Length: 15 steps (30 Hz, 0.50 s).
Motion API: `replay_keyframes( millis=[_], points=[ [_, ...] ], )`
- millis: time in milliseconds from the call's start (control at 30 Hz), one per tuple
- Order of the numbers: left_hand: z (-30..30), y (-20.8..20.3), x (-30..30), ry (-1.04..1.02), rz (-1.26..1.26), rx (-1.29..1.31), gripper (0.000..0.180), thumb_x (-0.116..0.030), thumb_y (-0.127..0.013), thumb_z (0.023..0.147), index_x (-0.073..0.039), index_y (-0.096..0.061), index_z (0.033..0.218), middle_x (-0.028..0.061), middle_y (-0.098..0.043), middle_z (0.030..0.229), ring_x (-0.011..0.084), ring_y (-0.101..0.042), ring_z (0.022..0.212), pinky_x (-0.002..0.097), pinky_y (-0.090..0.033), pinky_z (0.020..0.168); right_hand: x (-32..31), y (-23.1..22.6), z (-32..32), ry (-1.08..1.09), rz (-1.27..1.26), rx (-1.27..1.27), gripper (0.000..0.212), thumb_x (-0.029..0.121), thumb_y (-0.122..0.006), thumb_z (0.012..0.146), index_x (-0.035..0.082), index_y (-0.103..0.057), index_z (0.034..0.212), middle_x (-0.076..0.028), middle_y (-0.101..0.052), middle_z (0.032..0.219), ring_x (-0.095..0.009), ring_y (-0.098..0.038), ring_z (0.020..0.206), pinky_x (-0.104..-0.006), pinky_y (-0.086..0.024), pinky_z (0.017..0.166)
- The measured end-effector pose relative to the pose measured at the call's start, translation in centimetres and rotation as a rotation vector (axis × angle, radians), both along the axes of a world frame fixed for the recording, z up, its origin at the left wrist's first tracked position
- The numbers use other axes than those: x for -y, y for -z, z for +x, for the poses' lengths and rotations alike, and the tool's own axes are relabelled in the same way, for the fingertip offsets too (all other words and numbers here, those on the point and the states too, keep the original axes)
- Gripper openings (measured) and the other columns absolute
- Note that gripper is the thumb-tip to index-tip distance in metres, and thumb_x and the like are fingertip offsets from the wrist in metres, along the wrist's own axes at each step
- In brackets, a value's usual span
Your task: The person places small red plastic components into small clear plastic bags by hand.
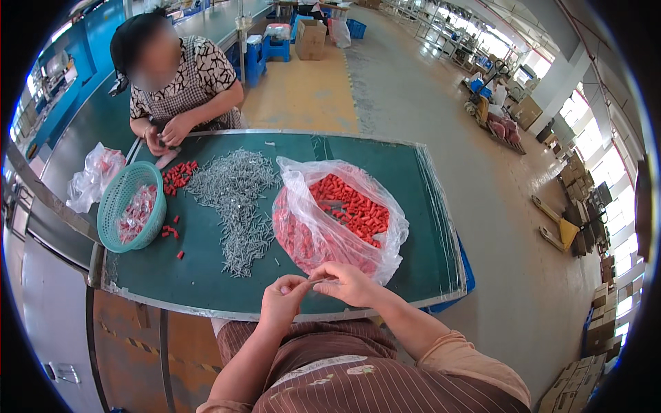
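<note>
Near the front edge of the green tabletop (186,289), my left hand (284,294) and my right hand (345,283) meet with fingers pinched. Something small and thin sits between the fingertips, too small to make out. Just beyond my right hand lies a clear plastic bag (292,179), its mouth spread wide around many short red plastic sleeves (351,213). A long heap of grey metal screws (237,206) stretches across the table left of the bag. Several loose red sleeves (180,176) lie left of the screws.
A turquoise plastic basket (157,224) holding small bagged red pieces stands at the left, beside another clear bag (96,177). Across the table a co-worker (186,82) handles something small. A yellow pallet jack (561,230) stands on the floor at the right.
</note>
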State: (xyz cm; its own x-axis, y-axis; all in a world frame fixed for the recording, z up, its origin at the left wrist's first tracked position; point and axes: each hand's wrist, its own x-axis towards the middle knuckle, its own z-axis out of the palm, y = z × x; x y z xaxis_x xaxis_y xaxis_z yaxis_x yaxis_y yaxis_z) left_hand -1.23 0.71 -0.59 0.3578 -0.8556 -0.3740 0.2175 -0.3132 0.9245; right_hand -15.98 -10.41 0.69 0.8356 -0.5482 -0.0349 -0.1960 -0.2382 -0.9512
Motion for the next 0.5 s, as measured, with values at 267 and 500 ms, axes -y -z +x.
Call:
replay_keyframes(
  millis=[267, 500],
  points=[
    [1.0, -1.8, 2.6, 0.113, -0.041, 0.189, 0.017, -0.019, -0.067, 0.086, -0.003, -0.069, 0.092, -0.0048, -0.052, 0.066, 0.0025, -0.041, 0.052, 0.0197, -0.033, 0.045, 3.3, -1.9, 0.1, -0.01, 0.149, -0.138, 0.011, 0.01, -0.061, 0.086, 0.0, -0.064, 0.09, -0.001, -0.063, 0.076, -0.007, -0.056, 0.071, -0.0249, -0.047, 0.064],
    [1.4, -2.4, 1.8, 0.18, 0.022, 0.167, 0.017, -0.017, -0.07, 0.084, -0.001, -0.07, 0.091, -0.0055, -0.056, 0.072, 0.0023, -0.044, 0.062, 0.0192, -0.036, 0.053, 3.5, -2.5, 0.4, -0.118, 0.179, -0.181, 0.007, 0.005, -0.064, 0.087, 0.0, -0.062, 0.092, 0.0, -0.061, 0.079, -0.007, -0.054, 0.072, -0.0228, -0.045, 0.064]
  ],
)
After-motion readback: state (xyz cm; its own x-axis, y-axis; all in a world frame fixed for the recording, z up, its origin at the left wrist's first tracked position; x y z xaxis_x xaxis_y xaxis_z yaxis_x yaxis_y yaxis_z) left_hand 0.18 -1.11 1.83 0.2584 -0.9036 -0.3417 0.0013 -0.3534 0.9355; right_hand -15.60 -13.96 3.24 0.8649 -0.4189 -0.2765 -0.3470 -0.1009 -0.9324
